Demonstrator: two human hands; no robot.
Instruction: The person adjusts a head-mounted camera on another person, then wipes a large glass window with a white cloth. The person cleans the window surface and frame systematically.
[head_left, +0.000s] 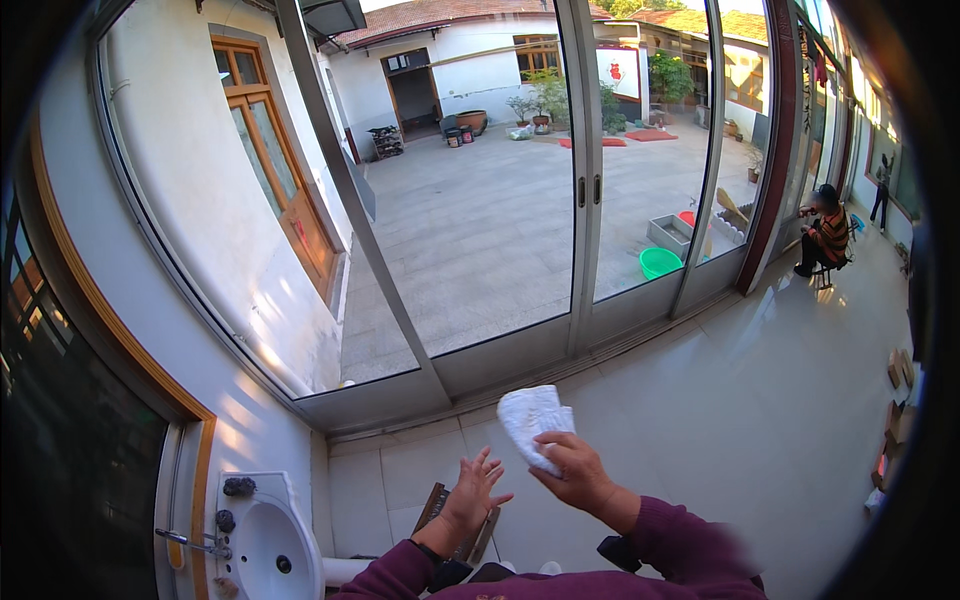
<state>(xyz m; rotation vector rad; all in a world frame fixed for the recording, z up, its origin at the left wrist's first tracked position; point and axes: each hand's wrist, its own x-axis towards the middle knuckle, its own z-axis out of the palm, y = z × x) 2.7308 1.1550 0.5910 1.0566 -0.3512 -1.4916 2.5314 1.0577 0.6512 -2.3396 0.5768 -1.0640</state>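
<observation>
A folded white cloth (529, 424) is pinched in my right hand (576, 471), held up in front of my body. Its upper part fans out above my fingers. To the left of it is my left hand (471, 491), with spread fingers and nothing in it. The two hands are apart. Below my left hand, partly covered by it and my sleeve, a dark slatted wooden piece (431, 506) rests near the floor; its exact kind is hard to tell.
At my left stands a white washbasin (271, 529) with a metal tap (193, 541) and dark scouring pads (238, 487) on its rim. Sliding glass doors (574, 326) run ahead. A person (829, 232) sits on a stool at far right. Cardboard boxes (896, 424) line the right side.
</observation>
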